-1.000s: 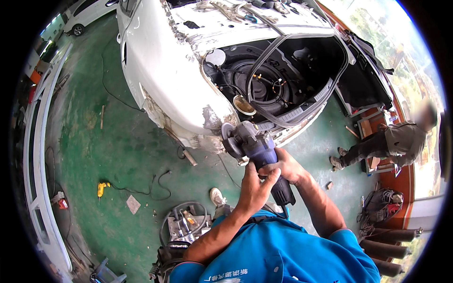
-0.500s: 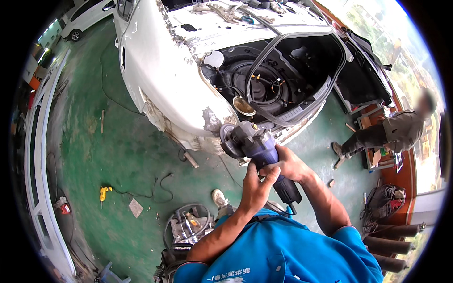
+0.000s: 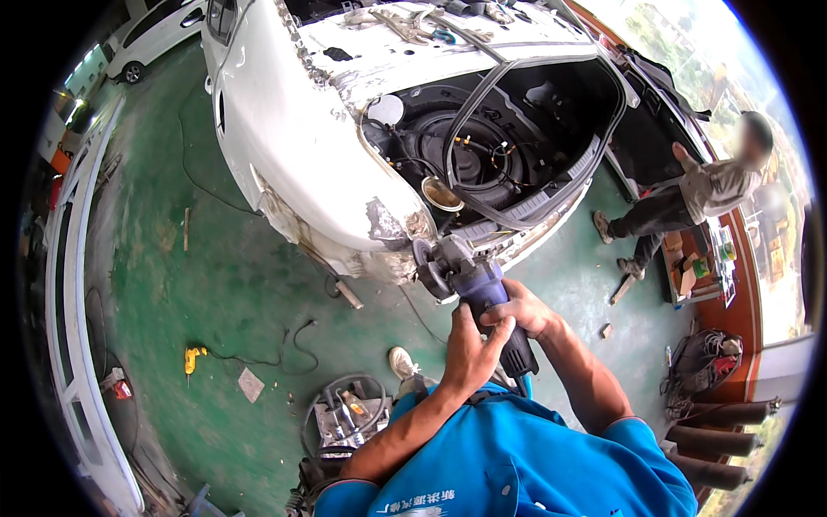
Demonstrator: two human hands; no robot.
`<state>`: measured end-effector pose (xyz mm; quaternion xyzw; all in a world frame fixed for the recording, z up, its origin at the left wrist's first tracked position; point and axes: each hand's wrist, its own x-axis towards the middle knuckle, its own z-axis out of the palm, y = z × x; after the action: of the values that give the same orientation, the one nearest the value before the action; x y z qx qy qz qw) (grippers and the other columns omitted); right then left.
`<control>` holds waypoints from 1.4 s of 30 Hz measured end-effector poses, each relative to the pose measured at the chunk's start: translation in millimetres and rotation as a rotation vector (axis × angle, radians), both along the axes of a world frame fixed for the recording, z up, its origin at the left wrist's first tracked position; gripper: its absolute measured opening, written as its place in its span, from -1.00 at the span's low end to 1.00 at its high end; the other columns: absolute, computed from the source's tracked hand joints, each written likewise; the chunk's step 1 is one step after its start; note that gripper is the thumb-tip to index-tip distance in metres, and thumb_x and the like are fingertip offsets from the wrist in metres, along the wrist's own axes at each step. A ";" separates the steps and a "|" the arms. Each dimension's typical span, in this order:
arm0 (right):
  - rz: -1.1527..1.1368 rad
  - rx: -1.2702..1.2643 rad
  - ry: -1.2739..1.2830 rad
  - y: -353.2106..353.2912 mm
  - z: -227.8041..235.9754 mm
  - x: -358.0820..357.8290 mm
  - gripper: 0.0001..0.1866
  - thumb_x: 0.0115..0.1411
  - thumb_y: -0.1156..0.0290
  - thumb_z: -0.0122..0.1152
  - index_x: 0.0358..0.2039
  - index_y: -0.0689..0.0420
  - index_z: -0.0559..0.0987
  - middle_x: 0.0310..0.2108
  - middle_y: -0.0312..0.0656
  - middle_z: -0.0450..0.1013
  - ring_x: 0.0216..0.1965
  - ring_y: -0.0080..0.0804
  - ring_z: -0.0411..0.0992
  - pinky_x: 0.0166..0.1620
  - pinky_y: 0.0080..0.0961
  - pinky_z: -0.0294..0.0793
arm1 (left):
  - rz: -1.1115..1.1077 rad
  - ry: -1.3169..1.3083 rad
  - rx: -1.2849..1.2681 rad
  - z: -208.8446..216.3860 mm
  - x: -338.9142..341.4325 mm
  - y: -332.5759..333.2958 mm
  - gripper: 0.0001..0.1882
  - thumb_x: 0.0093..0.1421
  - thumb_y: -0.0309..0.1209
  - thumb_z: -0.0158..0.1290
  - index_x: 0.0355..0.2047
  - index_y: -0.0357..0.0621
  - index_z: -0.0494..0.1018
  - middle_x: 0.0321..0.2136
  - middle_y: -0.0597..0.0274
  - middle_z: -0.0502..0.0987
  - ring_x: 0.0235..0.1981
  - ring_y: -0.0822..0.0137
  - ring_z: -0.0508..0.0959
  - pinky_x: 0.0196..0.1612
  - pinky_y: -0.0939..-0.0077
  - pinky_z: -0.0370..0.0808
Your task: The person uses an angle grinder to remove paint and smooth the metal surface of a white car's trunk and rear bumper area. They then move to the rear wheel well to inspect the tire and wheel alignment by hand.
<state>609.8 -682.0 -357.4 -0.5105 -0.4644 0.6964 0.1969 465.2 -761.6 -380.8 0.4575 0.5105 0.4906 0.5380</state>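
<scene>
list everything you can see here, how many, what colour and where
Angle grinder: 1, purple and black, centre
Car with open trunk: 1, white, ahead
Second car: 1, white, upper left
Drill: 1, yellow, floor at left
Flat square piece: 1, greyish, floor right of drill
Cylinders: 3, dark brown, lower right
Floor: 1, green, throughout
Other person: 1, tan top and dark trousers, right
Small debris: count unclear, mixed, floor
Shirt: 1, blue, bottom
Shoe: 1, whitish, below centre
Left hand: 1, bare, holding the grinder
Right hand: 1, bare, holding the grinder
</scene>
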 end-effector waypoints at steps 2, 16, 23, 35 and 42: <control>-0.023 -0.033 0.048 -1.5 -3.9 1.0 -0.39 -0.14 0.36 0.43 -0.03 0.32 0.52 -0.24 -0.12 0.55 -0.25 -0.39 0.51 -0.14 -0.43 0.55 | -0.010 0.026 -0.022 -0.8 -1.8 -0.7 -0.26 0.28 -0.12 0.21 0.20 -0.50 0.22 -0.04 -0.20 0.49 -0.02 0.12 0.55 -0.01 0.28 0.52; 0.238 0.804 -0.812 -39.3 19.1 -32.3 -0.42 -0.06 0.22 0.39 -0.03 0.15 0.44 -0.33 0.05 0.56 -0.30 0.16 0.56 -0.25 -0.01 0.55 | 0.046 -0.536 -0.125 -18.1 -8.9 -12.0 -0.41 0.36 -0.20 0.12 0.22 -0.40 0.30 0.10 0.02 0.45 0.11 0.26 0.45 0.21 0.38 0.34; 0.234 0.943 -0.821 -33.8 20.6 -46.9 -0.44 -0.03 0.25 0.34 -0.01 0.13 0.43 -0.31 -0.06 0.55 -0.30 0.06 0.56 -0.31 -0.06 0.54 | 0.094 -0.657 -0.130 -13.0 -16.8 -3.2 -0.42 0.34 -0.21 0.16 0.18 -0.42 0.35 0.06 0.06 0.49 0.07 0.31 0.48 0.14 0.41 0.40; 0.204 0.949 -0.772 -32.7 -1.2 -35.9 -0.49 -0.05 0.28 0.34 -0.09 0.14 0.40 -0.37 0.01 0.54 -0.34 0.14 0.53 -0.35 -0.01 0.50 | 0.020 -0.586 -0.156 -29.0 -14.1 -2.4 -0.40 0.32 -0.23 0.19 0.21 -0.41 0.32 0.10 0.02 0.47 0.10 0.28 0.46 0.19 0.37 0.37; 0.216 0.847 -0.765 -38.8 -5.6 -26.6 -0.54 -0.05 0.28 0.31 -0.17 0.15 0.36 -0.42 0.04 0.51 -0.37 0.18 0.53 -0.35 0.02 0.50 | 0.052 -0.471 -0.116 -24.0 -8.6 -8.5 -0.37 0.32 -0.22 0.17 0.23 -0.42 0.30 0.12 -0.04 0.45 0.14 0.19 0.45 0.22 0.32 0.36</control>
<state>583.2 -720.7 -363.0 -0.5523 -0.7900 0.2322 0.1301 456.6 -770.1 -404.8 0.2857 0.4100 0.5672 0.6547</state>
